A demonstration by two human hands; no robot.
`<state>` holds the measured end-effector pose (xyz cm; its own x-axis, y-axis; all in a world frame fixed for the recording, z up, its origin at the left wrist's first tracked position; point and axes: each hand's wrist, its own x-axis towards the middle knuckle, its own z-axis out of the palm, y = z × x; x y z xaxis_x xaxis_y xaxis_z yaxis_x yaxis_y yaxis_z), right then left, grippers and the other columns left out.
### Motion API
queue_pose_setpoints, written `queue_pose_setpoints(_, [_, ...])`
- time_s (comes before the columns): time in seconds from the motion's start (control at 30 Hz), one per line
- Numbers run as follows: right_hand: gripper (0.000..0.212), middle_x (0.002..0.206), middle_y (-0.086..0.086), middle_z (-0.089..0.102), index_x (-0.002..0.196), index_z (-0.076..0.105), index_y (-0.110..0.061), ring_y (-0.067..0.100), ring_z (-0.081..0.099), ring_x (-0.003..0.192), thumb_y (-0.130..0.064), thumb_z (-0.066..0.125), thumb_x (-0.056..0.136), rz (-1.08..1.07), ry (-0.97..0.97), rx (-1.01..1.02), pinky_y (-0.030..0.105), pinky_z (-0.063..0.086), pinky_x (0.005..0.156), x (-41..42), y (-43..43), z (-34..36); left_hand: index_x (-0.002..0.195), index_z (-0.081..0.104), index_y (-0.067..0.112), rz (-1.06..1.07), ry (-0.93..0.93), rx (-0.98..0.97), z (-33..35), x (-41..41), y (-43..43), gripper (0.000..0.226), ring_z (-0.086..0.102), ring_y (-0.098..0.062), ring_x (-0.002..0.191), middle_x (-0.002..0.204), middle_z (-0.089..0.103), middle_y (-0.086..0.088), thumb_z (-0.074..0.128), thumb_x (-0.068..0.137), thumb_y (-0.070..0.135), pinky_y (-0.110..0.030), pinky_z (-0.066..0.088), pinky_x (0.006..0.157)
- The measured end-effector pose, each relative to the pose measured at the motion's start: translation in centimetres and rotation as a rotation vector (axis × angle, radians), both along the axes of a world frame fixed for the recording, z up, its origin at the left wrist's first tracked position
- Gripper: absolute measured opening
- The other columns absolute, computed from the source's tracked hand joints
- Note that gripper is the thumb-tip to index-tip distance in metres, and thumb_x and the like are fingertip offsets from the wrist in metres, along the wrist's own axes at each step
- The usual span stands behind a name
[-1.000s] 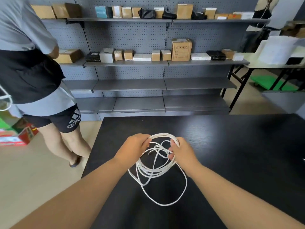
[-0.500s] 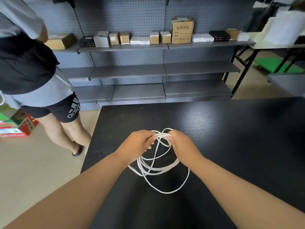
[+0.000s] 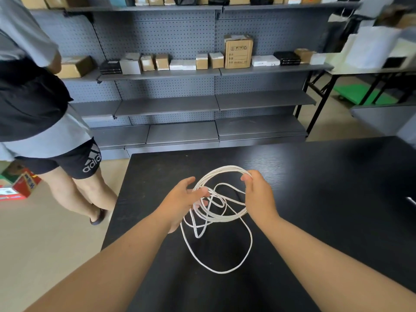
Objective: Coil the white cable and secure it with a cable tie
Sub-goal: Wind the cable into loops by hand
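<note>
Several loose turns of the white cable hang between both hands over the near part of the black counter, its largest loop drooping onto the surface. It looks light, thin and limp yet springy: the turns splay unevenly and cross one another, so they will likely fan apart unless pinched together. The best hold seems to be the top arc, where the strands run side by side. There the right hand has its grip closed on the bundled turns between thumb and fingers. The left hand has a wide grip, fingers spread, strands draped across the fingertips rather than clamped. No cable tie is visible. The counter is matte and dark. Beyond stand grey pegboard shelves bearing a cardboard box, and another person stands at left.
</note>
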<state>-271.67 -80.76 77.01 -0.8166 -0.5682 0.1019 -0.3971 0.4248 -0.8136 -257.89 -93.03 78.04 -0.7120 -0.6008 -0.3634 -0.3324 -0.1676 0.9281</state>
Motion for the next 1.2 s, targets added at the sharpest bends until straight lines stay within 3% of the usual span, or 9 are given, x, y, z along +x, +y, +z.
queue_pose_setpoints(0.07, [0.019,0.07,-0.009,0.047,0.088,0.05,-0.016,0.005,0.042,0.063,-0.018,0.035,0.099,-0.052,-0.028,-0.038,0.008,0.036,0.053,0.2,0.0,-0.2,0.139,0.035,0.011,0.029,0.019,0.039,-0.2,-0.3,0.2,0.055,0.069,-0.02,0.086,0.089,0.073,0.0,0.058,0.091,0.026,-0.04,0.048,0.099])
queue_pose_setpoints(0.17, [0.023,0.078,-0.004,0.052,0.094,0.055,-0.012,0.015,0.046,0.07,-0.018,0.033,0.1,-0.142,-0.106,-0.11,0.025,0.034,0.057,0.7,0.0,-0.7,0.117,0.056,0.012,0.041,0.056,0.078,0.1,-0.5,0.6,0.027,0.067,-0.016,0.077,0.082,0.069,-0.001,0.051,0.095,0.026,-0.027,0.052,0.077])
queue_pose_setpoints(0.23, [0.026,0.086,-0.004,0.054,0.098,0.056,-0.01,0.019,0.049,0.08,-0.02,0.032,0.1,-0.198,-0.148,-0.134,0.027,0.032,0.066,1.0,-0.1,-1.1,0.102,0.062,0.013,0.043,0.054,0.015,0.2,-0.6,0.9,0.021,0.065,-0.016,0.075,0.077,0.066,0.0,0.047,0.097,0.027,-0.028,0.052,0.079])
queue_pose_setpoints(0.4, [0.024,0.071,0.002,0.052,0.087,0.05,-0.018,0.02,0.056,0.062,-0.025,0.032,0.099,-0.119,-0.362,-0.102,0.036,0.047,0.065,1.3,-0.7,-2.0,0.097,0.058,0.007,0.082,-0.079,-0.44,-0.2,-1.1,0.7,0.025,0.057,-0.014,0.063,0.068,0.057,0.001,0.04,0.099,0.024,-0.031,0.049,0.07])
queue_pose_setpoints(0.5, [0.022,0.075,0.002,0.058,0.091,0.053,-0.016,0.017,0.059,0.067,-0.024,0.034,0.099,-0.032,-0.406,-0.025,0.038,0.051,0.072,0.7,-0.6,-1.7,0.097,0.054,0.005,0.057,-0.146,-0.655,-0.1,-1.5,0.2,0.028,0.053,-0.018,0.065,0.07,0.055,-0.004,0.037,0.1,0.027,-0.026,0.043,0.06])
queue_pose_setpoints(0.73, [0.023,0.1,-0.001,0.057,0.116,0.046,-0.017,0.021,0.06,0.087,-0.029,0.039,0.098,0.204,-0.076,0.18,0.037,0.048,0.077,-0.1,-1.1,0.0,0.094,0.05,0.012,-0.142,-0.221,-0.779,0.3,-2.2,0.1,0.021,0.051,-0.011,0.058,0.067,0.051,0.002,0.036,0.1,0.027,-0.025,0.04,0.056])
queue_pose_setpoints(0.9, [0.031,0.123,0.004,0.052,0.126,0.043,-0.016,0.025,0.054,0.103,-0.028,0.032,0.1,0.361,0.194,0.346,0.035,0.043,0.082,0.2,-1.2,1.0,0.098,0.051,0.009,-0.281,-0.267,-0.907,0.5,-2.1,-0.3,0.026,0.059,-0.025,0.072,0.074,0.058,-0.006,0.035,0.1,0.029,-0.038,0.046,0.069])
queue_pose_setpoints(1.03, [0.026,0.109,0.006,0.054,0.115,0.046,-0.011,0.022,0.05,0.085,-0.026,0.029,0.102,0.412,0.257,0.414,0.03,0.038,0.069,0.5,-1.2,1.1,0.09,0.053,0.012,-0.298,-0.221,-0.817,0.1,-1.9,-0.3,0.025,0.058,-0.024,0.071,0.073,0.058,-0.005,0.039,0.099,0.031,-0.036,0.046,0.068])
queue_pose_setpoints(1.2, [0.023,0.088,0.001,0.046,0.103,0.047,-0.01,0.02,0.043,0.076,-0.025,0.029,0.101,0.317,0.259,0.372,0.03,0.031,0.066,-0.2,-1.0,1.1,0.088,0.062,0.012,-0.167,-0.051,-0.3,-0.7,-1.0,0.2,0.026,0.06,-0.003,0.068,0.074,0.064,0.005,0.048,0.096,0.031,-0.027,0.048,0.076])
